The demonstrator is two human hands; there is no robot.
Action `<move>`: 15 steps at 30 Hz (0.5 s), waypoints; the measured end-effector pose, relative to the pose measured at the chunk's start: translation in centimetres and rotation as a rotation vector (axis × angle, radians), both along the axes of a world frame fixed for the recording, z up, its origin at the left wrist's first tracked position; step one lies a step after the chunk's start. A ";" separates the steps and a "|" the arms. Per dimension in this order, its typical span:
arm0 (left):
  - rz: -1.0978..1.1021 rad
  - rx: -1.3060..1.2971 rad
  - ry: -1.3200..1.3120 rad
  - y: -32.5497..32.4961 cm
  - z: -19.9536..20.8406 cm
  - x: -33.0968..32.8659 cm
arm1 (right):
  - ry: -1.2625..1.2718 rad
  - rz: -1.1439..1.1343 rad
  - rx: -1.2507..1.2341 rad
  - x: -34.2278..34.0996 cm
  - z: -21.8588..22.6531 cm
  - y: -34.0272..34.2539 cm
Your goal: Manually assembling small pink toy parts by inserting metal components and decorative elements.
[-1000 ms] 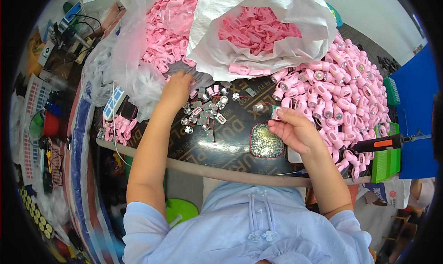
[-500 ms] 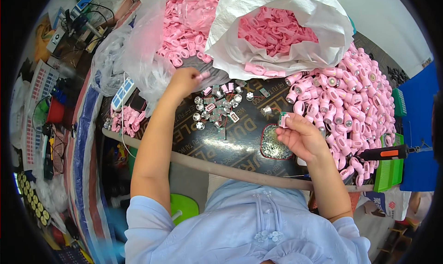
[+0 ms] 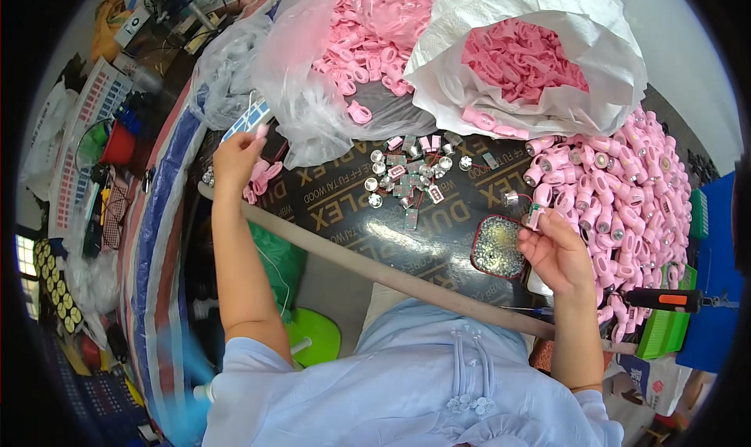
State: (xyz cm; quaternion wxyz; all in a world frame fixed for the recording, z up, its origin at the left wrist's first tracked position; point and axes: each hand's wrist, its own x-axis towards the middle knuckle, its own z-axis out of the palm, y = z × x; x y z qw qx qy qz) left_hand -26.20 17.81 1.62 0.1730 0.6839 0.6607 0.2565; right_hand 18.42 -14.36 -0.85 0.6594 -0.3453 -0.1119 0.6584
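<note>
My left hand is closed in a pinch on a small pink plastic part, above a little heap of pink parts at the table's left end. My right hand pinches a small green circuit board with a pale pink piece on it. A thin red wire seems to run from that board to a silver reflector cup. Beneath the right hand lies a red-rimmed square tray of tiny shiny bits. Between my hands, several circuit boards and reflector cups are scattered on the dark tabletop.
Finished-looking pink flashlights pile up on the right, beside a black-and-orange tool and green basket. A white sack of pink parts and a clear plastic bag stand at the back. The padded table edge runs in front.
My left hand has moved left and toward me, from beside the plastic bag to the small pink heap, still holding a pink part. One pink casing now lies apart before the back pile. My view has shifted left.
</note>
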 end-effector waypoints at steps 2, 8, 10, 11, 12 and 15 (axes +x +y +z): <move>0.057 0.004 0.220 0.3 -0.3 -1.5 | 0.008 0.009 0.013 0.0 0.1 0.2; 0.002 0.195 0.397 -0.3 -0.6 1.5 | 0.008 0.014 -0.008 -0.8 0.0 1.1; -0.135 0.441 0.270 -0.3 -0.4 4.7 | 0.016 0.028 -0.009 -1.0 -0.4 1.3; -0.264 0.600 0.210 0.4 -1.2 6.3 | 0.028 0.050 -0.007 -1.2 -0.6 1.4; -0.403 0.647 0.165 0.8 -1.7 8.7 | 0.045 0.065 0.005 -1.2 -0.8 1.5; -0.829 0.608 0.136 2.4 -2.8 15.2 | 0.025 0.088 -0.011 -1.8 -0.1 1.6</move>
